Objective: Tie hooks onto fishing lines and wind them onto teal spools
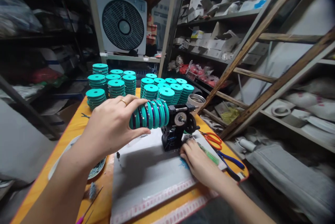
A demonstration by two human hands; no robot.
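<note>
My left hand (115,119), with a ring on one finger, grips a row of turquoise spools (154,114) from its outer end. Dark and purple line shows between their discs. The row lies sideways against a small black winding machine (174,126) with a round dial and gears. Low on the board, right of the machine's base, my right hand (195,159) has its fingers curled down beside a dark, shiny round thing (188,138). What those fingers hold, if anything, is hidden. A green-handled tool (209,155) lies beside this hand.
Several stacks of turquoise spools (116,83) stand along the back of the yellow table (103,199). Orange scissors (214,141) and blue-handled pliers (230,159) lie at the right. A plate (53,168) is partly behind my left forearm. A wooden ladder (251,74) leans at the right.
</note>
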